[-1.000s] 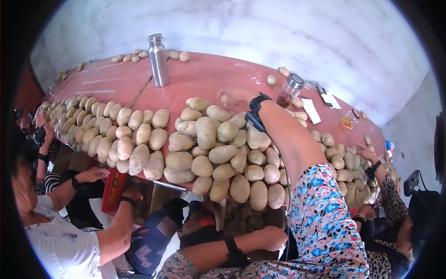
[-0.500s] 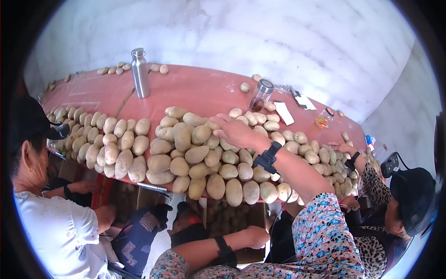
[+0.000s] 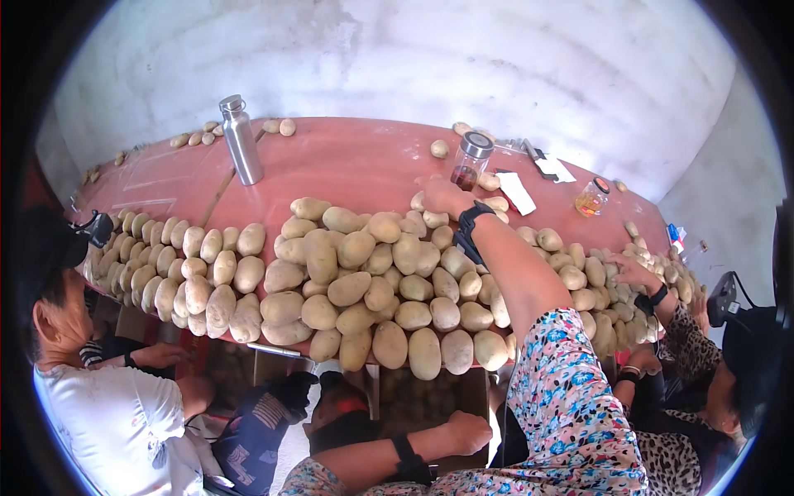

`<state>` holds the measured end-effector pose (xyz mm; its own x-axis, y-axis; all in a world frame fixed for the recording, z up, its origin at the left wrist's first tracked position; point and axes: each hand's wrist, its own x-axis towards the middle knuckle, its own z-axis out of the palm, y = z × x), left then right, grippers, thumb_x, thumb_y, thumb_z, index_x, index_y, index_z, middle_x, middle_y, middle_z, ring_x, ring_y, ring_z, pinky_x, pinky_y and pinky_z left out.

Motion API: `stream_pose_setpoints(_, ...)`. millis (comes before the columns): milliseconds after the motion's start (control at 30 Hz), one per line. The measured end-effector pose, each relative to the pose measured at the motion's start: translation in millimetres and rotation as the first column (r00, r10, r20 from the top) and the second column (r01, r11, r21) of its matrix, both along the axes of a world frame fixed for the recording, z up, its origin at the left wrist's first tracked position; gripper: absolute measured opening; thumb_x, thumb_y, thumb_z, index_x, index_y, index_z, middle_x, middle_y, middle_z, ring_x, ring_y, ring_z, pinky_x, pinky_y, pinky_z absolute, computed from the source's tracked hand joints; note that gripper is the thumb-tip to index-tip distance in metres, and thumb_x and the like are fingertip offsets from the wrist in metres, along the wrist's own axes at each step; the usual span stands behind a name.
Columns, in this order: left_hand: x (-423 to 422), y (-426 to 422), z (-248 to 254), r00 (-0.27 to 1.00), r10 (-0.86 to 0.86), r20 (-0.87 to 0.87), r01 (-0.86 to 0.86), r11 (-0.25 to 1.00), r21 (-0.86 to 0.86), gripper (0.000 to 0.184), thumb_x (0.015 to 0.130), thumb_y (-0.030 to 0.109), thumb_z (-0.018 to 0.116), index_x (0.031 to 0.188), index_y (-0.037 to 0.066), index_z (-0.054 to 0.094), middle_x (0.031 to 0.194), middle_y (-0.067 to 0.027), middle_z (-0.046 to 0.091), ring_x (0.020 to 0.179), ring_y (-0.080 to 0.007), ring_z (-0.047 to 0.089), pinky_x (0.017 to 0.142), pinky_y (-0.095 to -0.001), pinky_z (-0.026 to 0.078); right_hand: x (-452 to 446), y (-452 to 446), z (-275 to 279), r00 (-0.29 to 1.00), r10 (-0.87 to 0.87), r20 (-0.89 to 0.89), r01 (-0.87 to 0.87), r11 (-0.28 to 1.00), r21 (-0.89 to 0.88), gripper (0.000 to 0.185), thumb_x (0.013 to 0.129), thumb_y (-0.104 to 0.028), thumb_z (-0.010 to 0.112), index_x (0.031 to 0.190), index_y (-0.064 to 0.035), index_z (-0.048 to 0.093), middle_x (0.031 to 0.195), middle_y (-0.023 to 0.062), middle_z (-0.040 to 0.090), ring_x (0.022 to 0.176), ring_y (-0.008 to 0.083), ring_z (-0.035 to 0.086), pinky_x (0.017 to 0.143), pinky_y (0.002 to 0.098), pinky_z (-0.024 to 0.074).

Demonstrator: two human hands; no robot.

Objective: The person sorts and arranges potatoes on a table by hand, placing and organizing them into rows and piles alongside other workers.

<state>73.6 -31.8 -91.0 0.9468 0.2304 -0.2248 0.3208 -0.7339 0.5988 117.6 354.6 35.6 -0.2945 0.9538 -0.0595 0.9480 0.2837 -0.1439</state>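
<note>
My right hand reaches over the far side of the potato pile, its fingers near small potatoes beside the glass jar. Those fingers are partly hidden, and whether they grip a potato cannot be made out. Down below the table edge, my left hand is closed in a loose fist above a box of potatoes. Nothing shows in it. Rows of potatoes lie along the table to the left of the pile, and more potatoes lie to the right.
A steel bottle stands on the red table. White paper, a phone and a small jar lie or stand at the right. One co-worker sits at the left; another co-worker's hand touches potatoes at the right.
My right hand went from the far side to the top of the pile, then back out toward the glass jar. A potato now lies on the pile where the hand was. The view has shifted.
</note>
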Motion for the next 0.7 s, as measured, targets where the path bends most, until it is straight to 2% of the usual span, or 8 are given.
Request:
stream_pose_setpoints(200, -1, -3, -11, 0.998, 0.052, -0.048, -0.052, 0.999, 0.001, 0.02, 0.084, 0.021, 0.054, 0.089, 0.006, 0.066, 0.094, -0.0147, 0.066, 0.083, -0.0335, 0.068, 0.064, -0.05, 0.052, -13, 15, 4, 0.98, 0.026, 0.199, 0.013, 0.981, -0.195, 0.053, 0.085, -0.011, 0.055, 0.137, -0.0136, 0.05, 0.135, 0.02, 0.049, 0.123, 0.0363, 0.052, 0.097, 0.0553, 0.0433)
stream_pose_setpoints(267, -1, -4, -14, 0.998, 0.043, -0.041, -0.042, 0.999, 0.008, 0.02, 0.085, 0.021, 0.053, 0.089, 0.006, 0.066, 0.095, -0.0151, 0.066, 0.083, -0.0337, 0.068, 0.064, -0.0504, 0.052, -16, 14, 11, 0.952, -0.119, 0.28, 0.173, 0.969, -0.175, 0.052, 0.083, -0.012, 0.058, 0.134, -0.0192, 0.054, 0.134, 0.0179, 0.049, 0.12, 0.0364, 0.054, 0.095, 0.0571, 0.043)
stream_pose_setpoints(400, 1, -6, -20, 0.999, 0.037, -0.015, -0.037, 0.999, 0.021, 0.02, 0.085, 0.02, 0.053, 0.089, 0.006, 0.066, 0.096, -0.0161, 0.065, 0.084, -0.0344, 0.068, 0.065, -0.051, 0.052, -8, 4, 12, 0.956, -0.076, 0.282, 0.106, 0.99, -0.092, 0.049, 0.081, -0.012, 0.061, 0.13, -0.0123, 0.053, 0.131, 0.0171, 0.05, 0.117, 0.0361, 0.055, 0.094, 0.0562, 0.0438)
stream_pose_setpoints(467, -1, -6, -8, 0.998, 0.062, -0.018, -0.061, 0.998, 0.024, 0.02, 0.081, 0.016, 0.055, 0.089, 0.005, 0.069, 0.096, -0.0162, 0.068, 0.086, -0.0337, 0.069, 0.066, -0.0498, 0.053, -8, -8, 9, 0.99, -0.031, 0.139, 0.014, 0.993, 0.121, 0.045, 0.078, -0.012, 0.063, 0.121, -0.0044, 0.051, 0.124, 0.02, 0.053, 0.111, 0.0389, 0.057, 0.091, 0.0535, 0.0459)
stream_pose_setpoints(500, -2, -4, -1, 0.995, 0.092, -0.022, -0.092, 0.996, 0.021, 0.022, 0.078, 0.013, 0.057, 0.09, 0.004, 0.073, 0.095, -0.0163, 0.071, 0.089, -0.033, 0.071, 0.066, -0.0485, 0.054, -6, -15, 11, 0.989, -0.031, 0.145, 0.014, 0.993, 0.117, 0.045, 0.078, -0.012, 0.063, 0.121, -0.0044, 0.051, 0.124, 0.02, 0.053, 0.111, 0.0389, 0.057, 0.091, 0.0535, 0.0459)
stream_pose_setpoints(567, -2, -5, 3, 0.996, 0.086, -0.023, -0.086, 0.996, 0.009, 0.022, 0.079, 0.013, 0.056, 0.09, 0.004, 0.073, 0.096, -0.0162, 0.071, 0.09, -0.0327, 0.07, 0.067, -0.0486, 0.054, -1, -33, 19, 0.998, -0.053, -0.021, 0.056, 0.978, 0.203, 0.046, 0.078, -0.016, 0.066, 0.118, -0.0028, 0.048, 0.118, 0.0226, 0.056, 0.112, 0.0371, 0.057, 0.089, 0.0502, 0.0477)
stream_pose_setpoints(633, 1, -6, 2, 0.997, 0.061, -0.046, -0.06, 0.998, 0.024, 0.023, 0.081, 0.013, 0.056, 0.093, 0.007, 0.074, 0.097, -0.0139, 0.072, 0.092, -0.0317, 0.07, 0.067, -0.0484, 0.054, 8, -57, 31, 0.997, -0.062, -0.047, 0.069, 0.983, 0.17, 0.045, 0.076, -0.014, 0.067, 0.114, -0.0002, 0.048, 0.113, 0.0231, 0.058, 0.109, 0.0405, 0.057, 0.087, 0.0469, 0.0487)
stream_pose_setpoints(700, 3, -8, 5, 0.996, 0.037, -0.085, -0.035, 0.999, 0.028, 0.022, 0.08, 0.013, 0.056, 0.093, 0.009, 0.074, 0.098, -0.0107, 0.072, 0.094, -0.0301, 0.07, 0.067, -0.0482, 0.054, 23, -78, 36, 0.987, -0.072, -0.143, 0.082, 0.994, 0.07, 0.045, 0.074, -0.014, 0.068, 0.112, -0.0015, 0.048, 0.105, 0.0215, 0.061, 0.103, 0.0365, 0.061, 0.084, 0.0439, 0.0495)
